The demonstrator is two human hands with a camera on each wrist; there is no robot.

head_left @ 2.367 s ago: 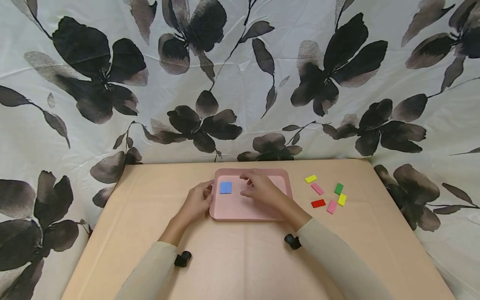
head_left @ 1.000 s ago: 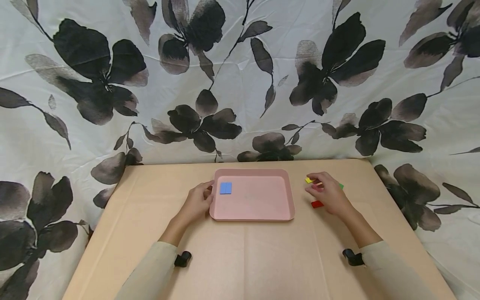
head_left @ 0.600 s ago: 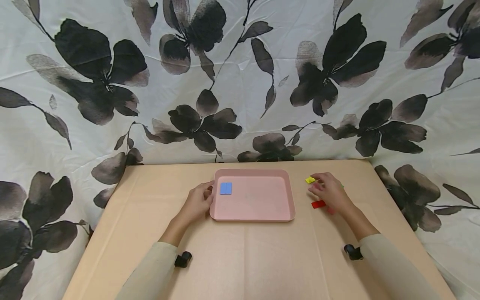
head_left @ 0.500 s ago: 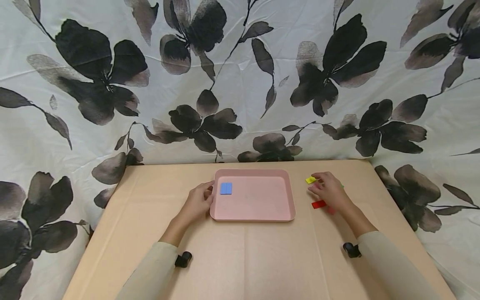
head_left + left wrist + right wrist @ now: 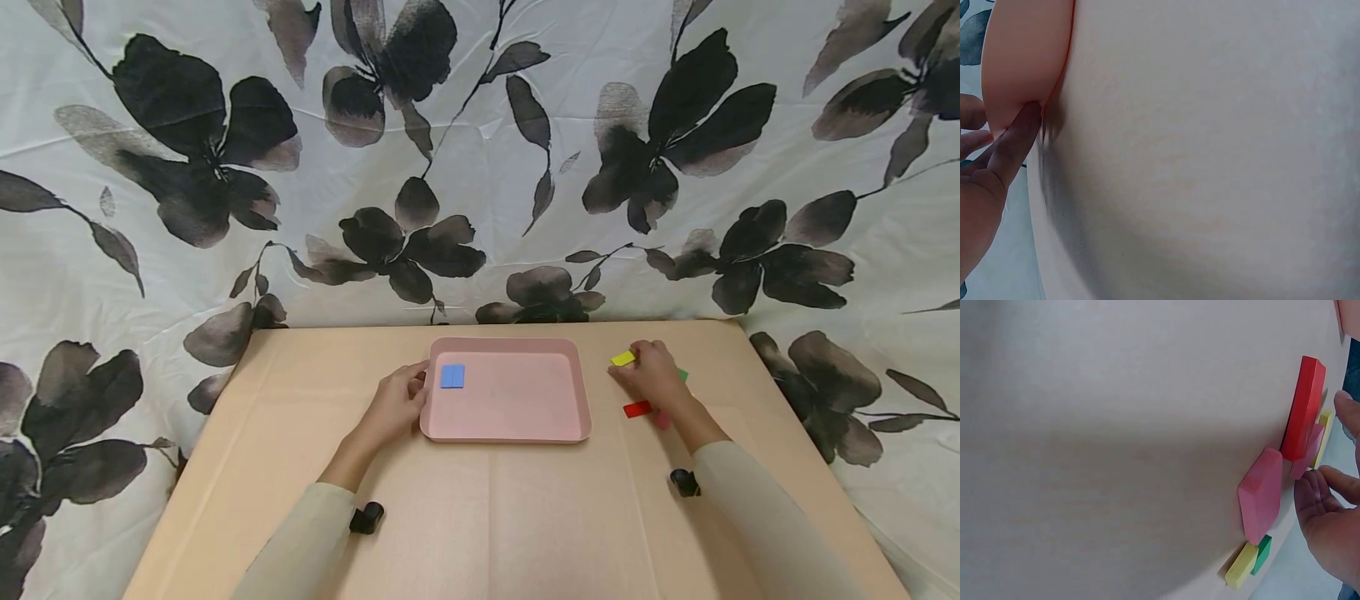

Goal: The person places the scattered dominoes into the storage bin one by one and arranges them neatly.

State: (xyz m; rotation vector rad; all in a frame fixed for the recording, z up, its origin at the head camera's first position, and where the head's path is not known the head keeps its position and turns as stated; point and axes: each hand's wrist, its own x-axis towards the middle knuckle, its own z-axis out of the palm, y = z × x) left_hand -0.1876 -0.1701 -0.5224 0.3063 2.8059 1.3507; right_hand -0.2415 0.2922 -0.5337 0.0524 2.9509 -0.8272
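Observation:
My left hand [image 5: 393, 400] grips the left edge of the pink tray [image 5: 517, 408]. In the left wrist view its thumb [image 5: 1019, 134] presses the tray's side wall [image 5: 1029, 56]. Two blue blocks [image 5: 452, 377] lie side by side in the tray's upper left. To the tray's right, my right hand [image 5: 656, 375] hovers over coloured blocks, thumb and fingers apart. A yellow block [image 5: 622, 358] lies nearest its fingertips; whether they touch it, I cannot tell. In the right wrist view a pink block [image 5: 1307, 456] sits beside that yellow block [image 5: 1325, 428], near the hand [image 5: 1335, 544].
Around the right hand lie a red block [image 5: 637, 409], a second pink block [image 5: 1261, 497], a second yellow block [image 5: 1242, 565] and a green block [image 5: 682, 374]. A tan table [image 5: 487, 517] bears everything, with a floral cloth [image 5: 480, 150] hanging behind it.
My right hand has moved from above the tray rightward to the loose blocks, then shifted slightly there, its fingers spreading around the far yellow block. The left hand stays at the tray's edge.

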